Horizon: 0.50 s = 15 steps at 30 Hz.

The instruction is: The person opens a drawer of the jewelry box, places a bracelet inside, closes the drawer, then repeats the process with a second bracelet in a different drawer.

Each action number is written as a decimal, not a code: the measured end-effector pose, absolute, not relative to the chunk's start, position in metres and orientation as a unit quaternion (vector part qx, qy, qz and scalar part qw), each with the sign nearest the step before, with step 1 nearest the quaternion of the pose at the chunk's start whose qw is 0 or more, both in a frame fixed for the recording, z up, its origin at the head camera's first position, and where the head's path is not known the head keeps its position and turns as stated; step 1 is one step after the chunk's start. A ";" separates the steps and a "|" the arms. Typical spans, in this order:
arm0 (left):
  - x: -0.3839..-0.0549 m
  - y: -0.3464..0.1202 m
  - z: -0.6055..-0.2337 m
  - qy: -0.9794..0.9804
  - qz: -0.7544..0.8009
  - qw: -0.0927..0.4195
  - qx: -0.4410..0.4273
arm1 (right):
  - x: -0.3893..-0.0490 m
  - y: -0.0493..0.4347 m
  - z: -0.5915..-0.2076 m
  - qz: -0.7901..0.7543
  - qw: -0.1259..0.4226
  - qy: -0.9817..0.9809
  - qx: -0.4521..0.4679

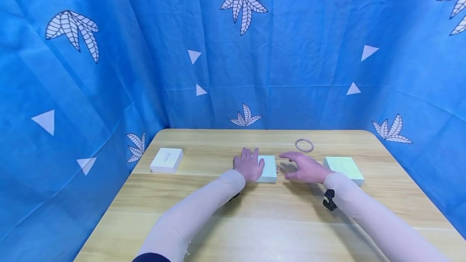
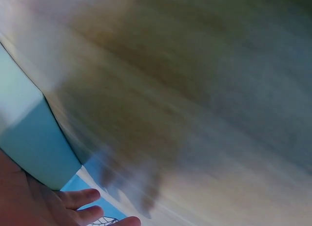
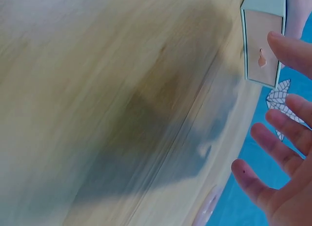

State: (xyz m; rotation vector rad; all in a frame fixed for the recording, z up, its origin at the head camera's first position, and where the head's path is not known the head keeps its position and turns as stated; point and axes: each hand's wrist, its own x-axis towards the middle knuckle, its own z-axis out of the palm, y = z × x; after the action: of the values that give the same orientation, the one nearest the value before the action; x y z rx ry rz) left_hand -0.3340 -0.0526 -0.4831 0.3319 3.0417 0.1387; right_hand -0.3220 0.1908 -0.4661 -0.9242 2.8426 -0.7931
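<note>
Straight-fingered left hand [image 1: 249, 167] seemingly braces blue box [image 1: 268, 170], 9 o'clock; right hand [image 1: 306, 168] spread, 3 o'clock; tab [image 3: 262, 59] likely needs pinching.

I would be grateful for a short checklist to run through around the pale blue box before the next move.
1. Left-hand grip against the pale blue box: ok, it rests at the box's left end.
2. Right-hand grip free: ok, fingers spread, holding nothing.
3. Pull tab exposed: ok, it shows on the box's right end.
4. Right-hand grip on the tab: not ok, there is a gap between them.
5. Neighbours apart from the box: ok, the white box, green box and ring all lie apart from it.
6. Contents of the box: cannot tell, its inside is hidden.
</note>
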 end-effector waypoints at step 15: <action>-0.330 -0.053 -0.481 0.992 0.050 0.034 0.110 | -0.318 0.214 -0.468 -0.249 0.013 0.925 -0.287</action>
State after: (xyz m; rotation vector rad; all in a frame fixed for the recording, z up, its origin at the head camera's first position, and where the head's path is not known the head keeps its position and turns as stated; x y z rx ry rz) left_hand -0.3304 -0.0531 -0.4809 0.3372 3.0516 0.1538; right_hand -0.3182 0.2135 -0.4684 -0.8944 2.8822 -0.7766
